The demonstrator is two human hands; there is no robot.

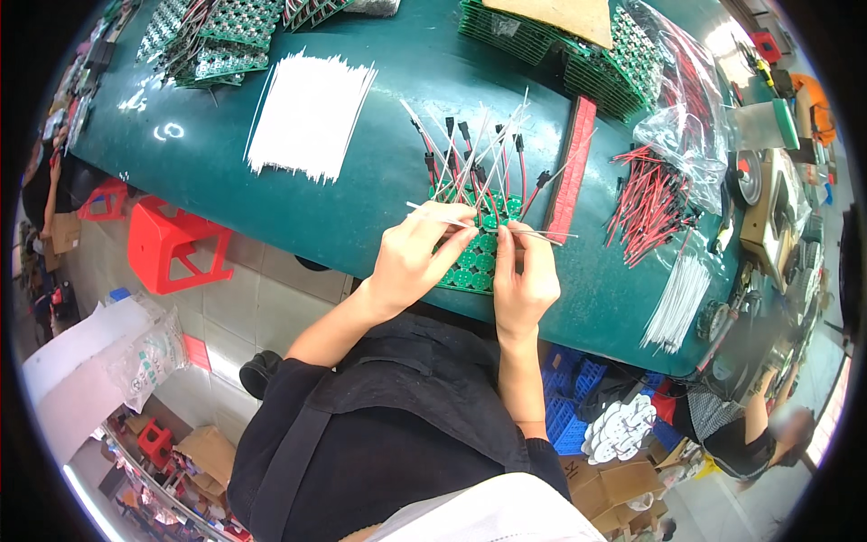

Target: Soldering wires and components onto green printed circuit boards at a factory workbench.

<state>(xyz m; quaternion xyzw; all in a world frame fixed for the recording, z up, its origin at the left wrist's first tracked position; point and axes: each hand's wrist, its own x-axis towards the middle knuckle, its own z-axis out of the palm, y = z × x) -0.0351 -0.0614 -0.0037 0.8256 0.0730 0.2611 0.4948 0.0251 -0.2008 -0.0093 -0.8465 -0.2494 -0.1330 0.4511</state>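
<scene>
Both my hands work close together over a green circuit board (470, 271) with a grid of round pads at the table's near edge. My left hand (414, 257) is closed in a pinch, with a thin white strip (432, 214) between its fingers. My right hand (526, 287), also pinched, grips a thin pale strip (555, 237) that sticks out to the right. Red and black wires with black connectors (465, 135) rise from the board's far part, among several upright thin white strips. The fingertips partly hide the spot they work on.
A pile of white strips (310, 116) lies at left, a smaller bundle (677, 303) at right. A red bar (571, 172) lies right of the board, then loose red-black wires (650, 199). Stacked circuit boards (524, 41) stand behind. A red stool (176, 244) is beyond the table's left edge.
</scene>
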